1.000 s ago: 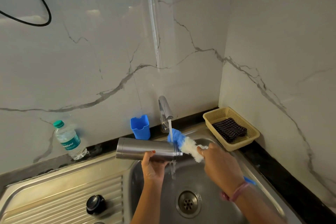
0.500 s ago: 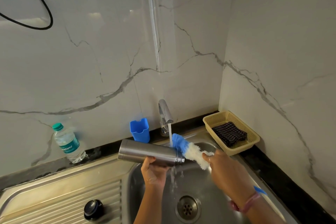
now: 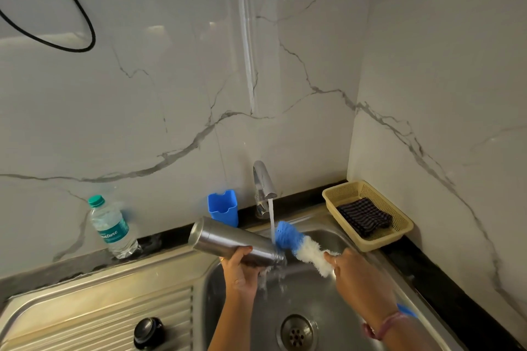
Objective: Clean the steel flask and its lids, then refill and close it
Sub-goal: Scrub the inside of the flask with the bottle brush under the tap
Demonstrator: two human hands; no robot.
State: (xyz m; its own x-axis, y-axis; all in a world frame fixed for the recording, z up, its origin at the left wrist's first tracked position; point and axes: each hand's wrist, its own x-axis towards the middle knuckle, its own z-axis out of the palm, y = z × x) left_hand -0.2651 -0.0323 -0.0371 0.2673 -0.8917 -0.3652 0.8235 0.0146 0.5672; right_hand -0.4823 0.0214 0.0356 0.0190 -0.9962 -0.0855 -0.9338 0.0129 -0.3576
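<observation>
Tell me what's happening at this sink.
A person is washing a steel flask over the sink. The left hand grips the flask on its side, mouth toward the running tap. The right hand holds a blue-and-white bottle brush under the stream, outside the flask. A black lid sits on the drainboard.

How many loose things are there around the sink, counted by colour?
Steel: 1, the flask
Blue: 1, the cup
Blue and white: 1, the brush
Clear with green cap: 1, the water bottle
Black: 1, the lid on the drainboard
Yellow: 1, the basket
Dark checked: 1, the cloth
Total: 7
</observation>
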